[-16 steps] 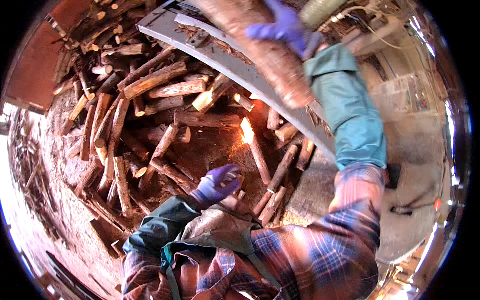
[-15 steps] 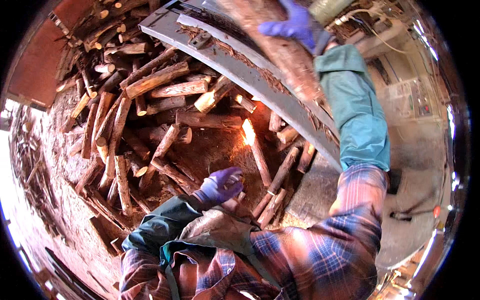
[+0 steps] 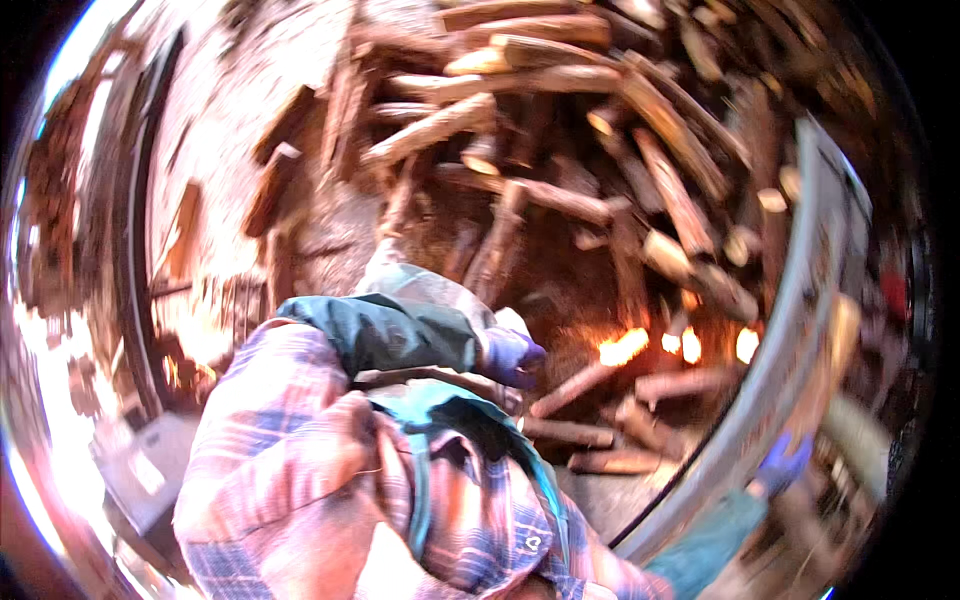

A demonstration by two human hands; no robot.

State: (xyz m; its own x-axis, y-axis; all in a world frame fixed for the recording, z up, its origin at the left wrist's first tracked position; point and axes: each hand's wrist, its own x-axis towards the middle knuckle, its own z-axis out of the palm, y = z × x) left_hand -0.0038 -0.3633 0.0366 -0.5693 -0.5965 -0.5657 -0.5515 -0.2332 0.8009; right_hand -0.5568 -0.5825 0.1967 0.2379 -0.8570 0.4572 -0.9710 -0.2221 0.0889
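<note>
Firewood stacking in hand. Left hand (image 3: pixel 512 355), gloved, hangs empty with fingers loosely curled above the log pile (image 3: pixel 600 150). Right hand (image 3: pixel 785 462) blurred beside the curved metal rail (image 3: pixel 790 330); grip indeterminate. Next move calls for a firm grasp.

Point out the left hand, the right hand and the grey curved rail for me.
left hand (image 3: pixel 512 355), head view, on the purple glove's back.
right hand (image 3: pixel 783 462), head view, on the blurred purple glove.
grey curved rail (image 3: pixel 800 300), head view, on its middle stretch.
</note>
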